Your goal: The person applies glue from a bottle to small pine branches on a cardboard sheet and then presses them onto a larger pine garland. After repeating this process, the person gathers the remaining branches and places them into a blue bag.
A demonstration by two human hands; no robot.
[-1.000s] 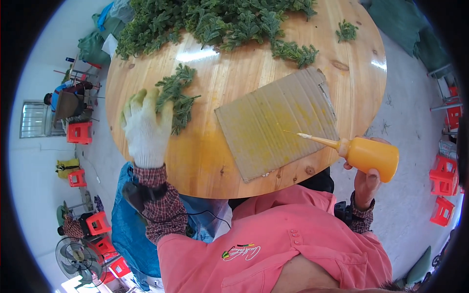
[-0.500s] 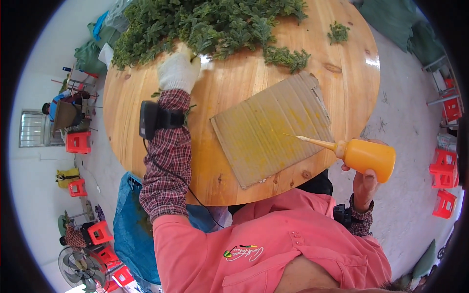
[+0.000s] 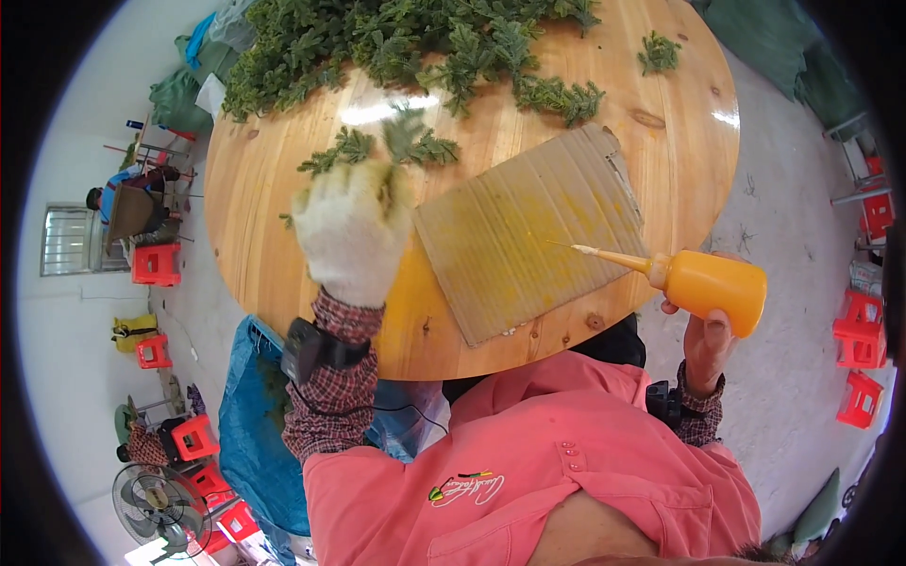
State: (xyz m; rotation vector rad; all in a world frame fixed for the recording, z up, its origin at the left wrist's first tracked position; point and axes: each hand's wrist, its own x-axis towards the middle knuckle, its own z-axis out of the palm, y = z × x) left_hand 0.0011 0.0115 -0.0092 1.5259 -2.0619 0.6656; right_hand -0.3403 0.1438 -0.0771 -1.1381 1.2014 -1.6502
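My left hand [image 3: 351, 231], in a white knitted glove, is closed above the left part of the table. From its curled fingers juts a green artificial-looking evergreen sprig [image 3: 406, 137], partly smeared by motion; the fingers hide where it is gripped. My bare right hand [image 3: 710, 341] wraps round an orange squeeze bottle [image 3: 717, 291] held on its side, out past the table's right front edge. The bottle's thin needle tip points left, over a yellow-stained cardboard sheet [image 3: 528, 241] that lies on the table. Beyond my left hand spreads a heap of similar green sprigs [image 3: 377, 42].
The round wooden table [image 3: 689, 160] carries a lone sprig [image 3: 660, 54] at far right. A blue bag [image 3: 255, 424] hangs at the left front. A fan [image 3: 160, 509], red stools [image 3: 156, 264] and seated people are farther left. More red stools [image 3: 859, 325] stand at right.
My left hand has drawn back from the heap towards me, bringing a sprig with it. The bottle in my right hand has hardly moved.
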